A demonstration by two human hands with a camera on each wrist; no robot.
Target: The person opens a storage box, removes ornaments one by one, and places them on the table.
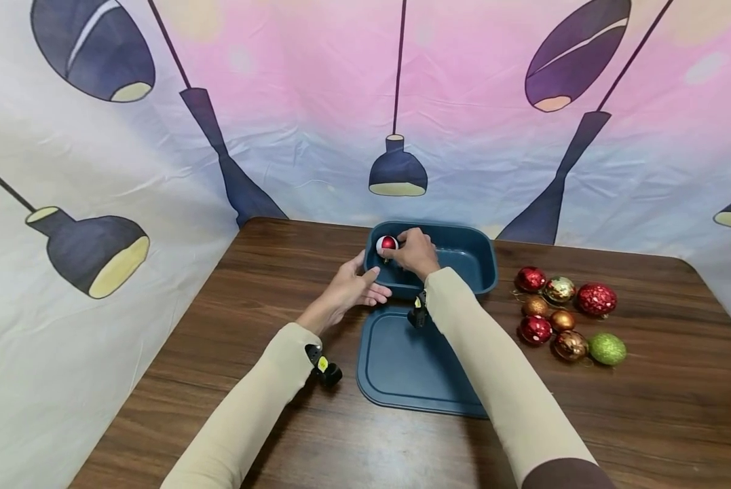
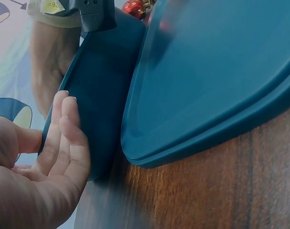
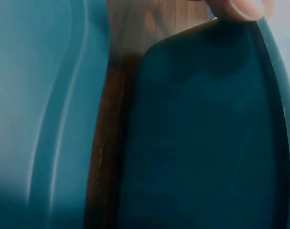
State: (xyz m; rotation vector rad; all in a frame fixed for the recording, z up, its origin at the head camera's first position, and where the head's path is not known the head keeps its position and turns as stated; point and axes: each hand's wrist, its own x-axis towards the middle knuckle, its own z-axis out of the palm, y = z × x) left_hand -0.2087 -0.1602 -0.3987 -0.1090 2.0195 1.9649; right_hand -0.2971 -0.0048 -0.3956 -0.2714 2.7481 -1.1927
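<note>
Over the left end of a dark blue box (image 1: 472, 288), my right hand (image 1: 418, 254) pinches a red and white Christmas ball (image 1: 388, 243) between thumb and fingers. My left hand (image 1: 351, 285) holds the box's near left corner. In the left wrist view, the fingers of that left hand (image 2: 54, 162) lie along the outer wall of the box (image 2: 109, 71), with the thumb at its rim. A fingertip (image 3: 242, 8) touches the top of the box corner (image 3: 197, 119) in the right wrist view; the Christmas ball is out of sight there.
A flat blue lid (image 1: 410, 367) lies on the wooden table (image 1: 267, 285), just in front of the box. To the right sit several Christmas balls, among them a green glittery one (image 1: 607, 348) and a red one (image 1: 596, 299). A printed cloth (image 1: 328, 122) hangs behind the table.
</note>
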